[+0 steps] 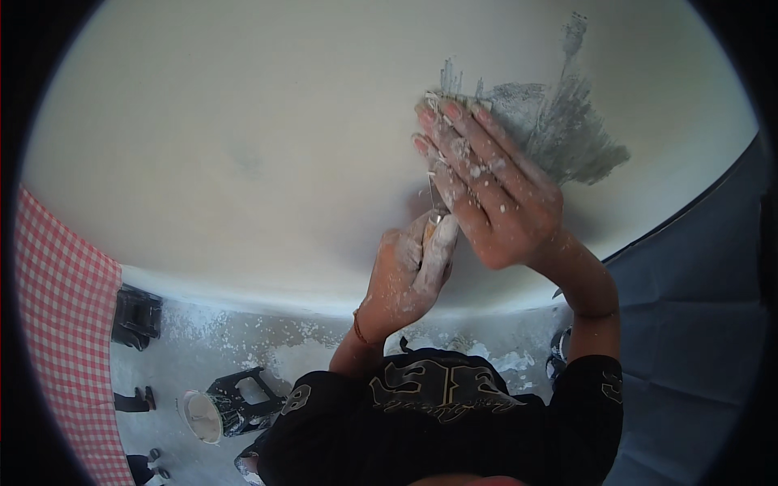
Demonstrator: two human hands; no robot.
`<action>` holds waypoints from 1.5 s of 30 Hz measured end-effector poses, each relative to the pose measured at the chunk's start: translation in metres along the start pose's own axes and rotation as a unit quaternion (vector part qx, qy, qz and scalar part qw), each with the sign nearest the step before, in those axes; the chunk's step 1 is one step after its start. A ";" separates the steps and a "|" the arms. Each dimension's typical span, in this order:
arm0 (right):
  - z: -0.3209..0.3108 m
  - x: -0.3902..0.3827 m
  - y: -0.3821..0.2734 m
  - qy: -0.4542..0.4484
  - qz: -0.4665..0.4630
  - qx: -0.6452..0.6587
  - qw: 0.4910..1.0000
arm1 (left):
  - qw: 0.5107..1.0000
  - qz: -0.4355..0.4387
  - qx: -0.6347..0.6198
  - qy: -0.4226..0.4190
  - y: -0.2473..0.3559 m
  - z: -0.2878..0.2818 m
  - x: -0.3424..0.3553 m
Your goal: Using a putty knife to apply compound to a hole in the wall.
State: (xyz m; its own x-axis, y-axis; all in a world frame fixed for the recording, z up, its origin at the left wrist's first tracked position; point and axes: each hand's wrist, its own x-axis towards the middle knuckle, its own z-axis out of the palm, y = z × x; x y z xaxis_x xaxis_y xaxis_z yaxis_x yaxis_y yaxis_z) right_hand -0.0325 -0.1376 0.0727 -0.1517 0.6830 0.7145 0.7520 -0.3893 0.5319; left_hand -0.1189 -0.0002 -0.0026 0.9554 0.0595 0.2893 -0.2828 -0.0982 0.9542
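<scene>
In front of me stands a large off-white wall [227, 162] with a rough grey patch [571, 134] at the upper right. My left hand [409, 263] is closed round the yellowish handle of a scraper [438, 217], with a metal collar showing above the fist. My right hand [498, 182] lies flat with its fingers stretched out up and to the left, beside the grey patch. It covers most of the scraper's blade; only a thin edge shows. White crumbs and dust cling to both hands, thickest on the right hand's back and fingers.
A black stool [255, 393] and a whitish bucket [201, 417] stand on the grey floor [316, 344], which is strewn with white flakes. Red-and-white checked cloth [69, 316] hangs at left, dark sheeting [689, 340] at right. Another black stool [138, 316] is by the cloth.
</scene>
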 end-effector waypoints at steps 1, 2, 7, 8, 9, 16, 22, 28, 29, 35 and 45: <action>0.001 0.003 0.003 0.013 -0.001 -0.005 1.000 | 0.999 -0.012 -0.042 0.010 0.004 0.000 0.002; -0.001 0.008 0.005 0.014 -0.001 -0.003 1.000 | 0.999 -0.014 -0.041 0.012 0.011 -0.001 0.004; -0.009 0.012 0.010 0.035 -0.008 -0.042 0.998 | 1.000 0.015 -0.020 0.009 0.023 -0.001 0.006; -0.010 0.012 0.007 0.031 -0.007 -0.039 0.999 | 1.000 0.010 -0.017 0.017 0.022 -0.001 0.003; -0.011 0.009 0.004 0.030 -0.008 -0.038 0.999 | 1.000 0.010 -0.017 0.018 0.020 0.000 -0.002; -0.005 -0.021 -0.019 -0.012 -0.005 -0.005 1.000 | 1.000 0.015 -0.004 0.021 0.000 0.011 -0.027; 0.004 -0.027 -0.019 -0.034 0.005 0.005 0.999 | 1.000 -0.002 -0.002 0.030 -0.019 0.013 -0.023; 0.004 -0.019 -0.014 -0.024 0.013 0.008 1.000 | 1.000 -0.017 -0.021 0.015 -0.010 0.011 -0.014; 0.003 -0.015 -0.013 -0.017 0.012 -0.003 1.000 | 0.999 -0.036 -0.023 -0.001 -0.005 0.007 -0.014; 0.001 0.007 -0.001 0.028 0.026 0.009 0.999 | 1.000 -0.006 -0.022 -0.013 0.017 -0.004 -0.002; -0.005 0.005 0.001 0.031 0.019 -0.021 0.999 | 0.999 -0.031 -0.035 -0.008 0.021 -0.003 -0.003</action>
State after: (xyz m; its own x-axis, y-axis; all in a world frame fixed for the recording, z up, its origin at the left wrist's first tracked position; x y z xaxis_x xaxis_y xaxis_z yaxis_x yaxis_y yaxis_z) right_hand -0.0358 -0.1380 0.0790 -0.1641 0.6280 0.7607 0.7309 -0.4405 0.5213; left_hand -0.1278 0.0001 0.0169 0.9721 0.0474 0.2297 -0.2287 -0.0256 0.9732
